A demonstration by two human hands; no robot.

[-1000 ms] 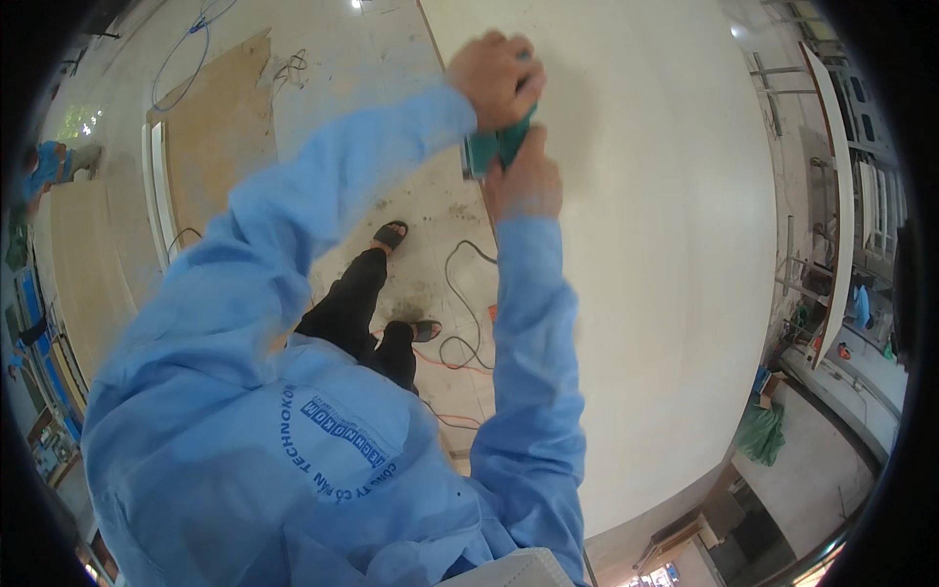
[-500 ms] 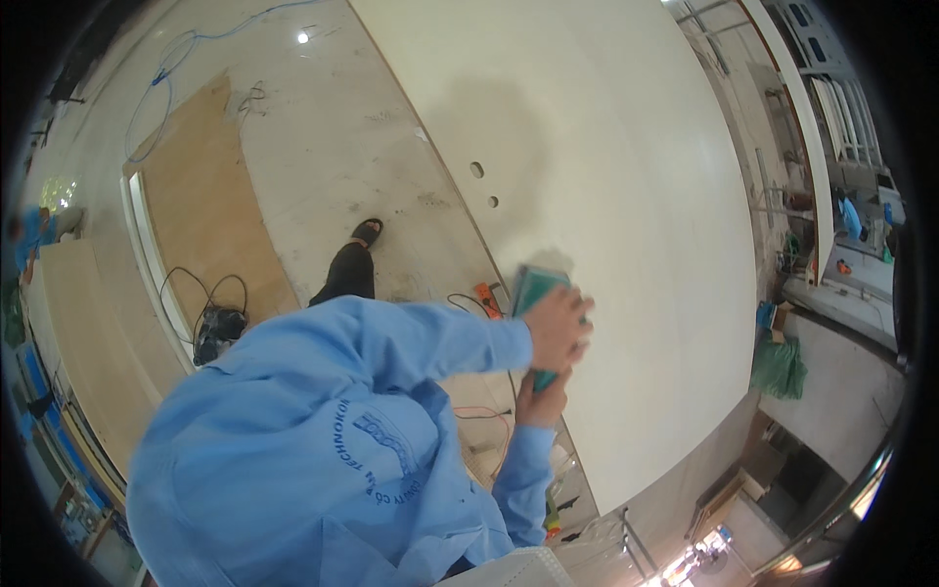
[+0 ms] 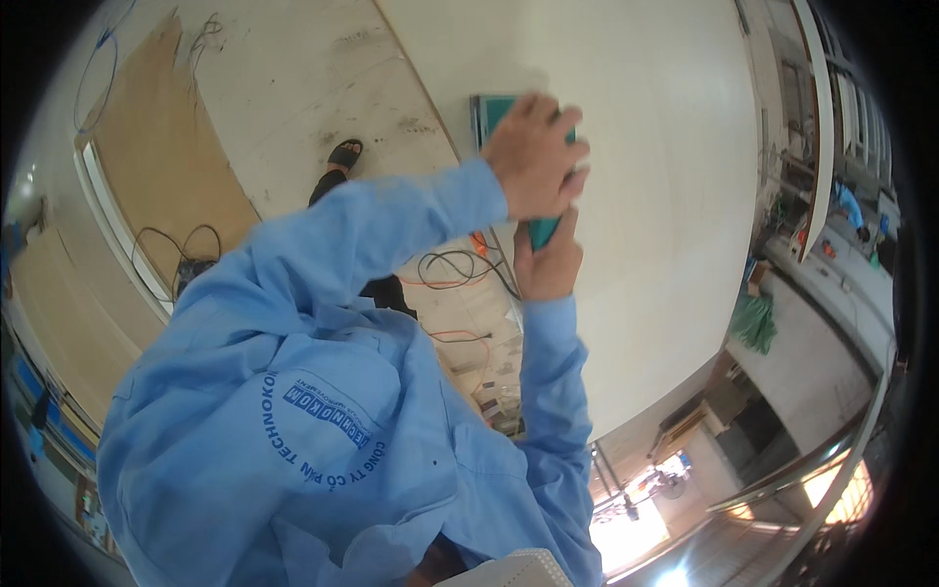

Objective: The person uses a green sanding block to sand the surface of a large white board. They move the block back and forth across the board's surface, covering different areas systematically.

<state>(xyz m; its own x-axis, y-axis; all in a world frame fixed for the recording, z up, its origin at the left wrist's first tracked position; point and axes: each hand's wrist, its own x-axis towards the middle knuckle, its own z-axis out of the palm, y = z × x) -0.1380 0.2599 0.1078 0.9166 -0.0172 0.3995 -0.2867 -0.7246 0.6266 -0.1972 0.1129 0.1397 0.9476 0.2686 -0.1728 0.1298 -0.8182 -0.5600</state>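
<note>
A pale off-white flat panel (image 3: 655,215) lies in front of me, its long left edge running away from me. On it rests a green hand sanding block (image 3: 496,111), close to that edge. My left hand (image 3: 536,157) is over the block's front part, fingers bent across its top and pressing on it. Nearer to me, my right hand (image 3: 551,262) wraps round the block's green rear grip. The two hands almost touch. Much of the block is hidden beneath my fingers, and its underside cannot be seen.
Left of the panel, black and orange cables (image 3: 455,269) lie on the floor beside my legs. A brown sheet (image 3: 166,127) and a dark power tool (image 3: 196,274) are farther left. On the right are a green plastic bag (image 3: 754,323) and a person in blue (image 3: 849,205).
Both hands have pushed the sanding block away from me along the panel, near its left edge. My arms are more stretched out, and the view has shifted a little.
</note>
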